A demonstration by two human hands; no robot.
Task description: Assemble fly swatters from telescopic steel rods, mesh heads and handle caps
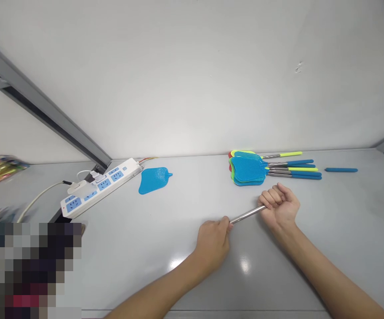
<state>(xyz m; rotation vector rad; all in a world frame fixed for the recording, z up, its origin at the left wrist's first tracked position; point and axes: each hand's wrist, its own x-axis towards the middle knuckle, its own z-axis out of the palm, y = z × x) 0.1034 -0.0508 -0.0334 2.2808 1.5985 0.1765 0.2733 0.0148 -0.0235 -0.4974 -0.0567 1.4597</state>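
Note:
A shiny metal rod (247, 214) slants between my two hands above the grey table. Its lower left end disappears into my left hand (213, 243), whose fingers are closed around it. My right hand (278, 206), palm turned up, has its fingers curled round the other end. Behind my right hand lies a stack of fly swatters (249, 167) with blue, green and red heads and metal shafts. A loose blue fly swatter head (154, 179) rests flat to the left. Right of the stack is a separate blue handle grip (341, 170).
A white power strip (103, 186) with plugs and a white cable (42, 190) lies on the left. Colourful plastic packages (1, 170) sit at the far left. A pale wall (211, 79) rises behind the grey table (138, 252); the lower left corner is pixelated.

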